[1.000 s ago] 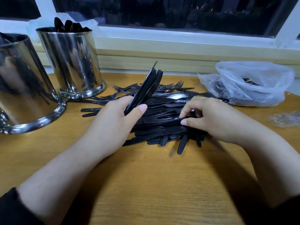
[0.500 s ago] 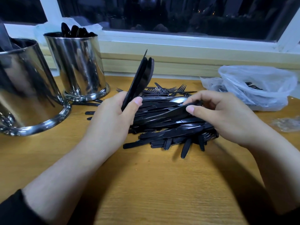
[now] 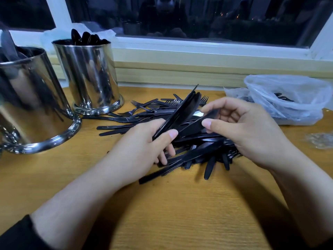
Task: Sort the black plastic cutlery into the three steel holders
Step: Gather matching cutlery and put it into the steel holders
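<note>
On the wooden table (image 3: 180, 213), just before a loose pile of black cutlery (image 3: 196, 150), the left hand (image 3: 140, 150) grips a small bundle of knives (image 3: 182, 112) between thumb and curled fingers, blades slanting up and away, while the right hand (image 3: 245, 130) pinches a single black knife (image 3: 200, 123) by its end, its other end touching the bundle. To the left stand two steel holders: the near holder (image 3: 34, 105) at the frame edge has dark pieces in it, and the far holder (image 3: 88, 76) has spoon bowls showing above its rim. A clear plastic bag (image 3: 288, 98) with a few black pieces lies at the right, near the window ledge.
</note>
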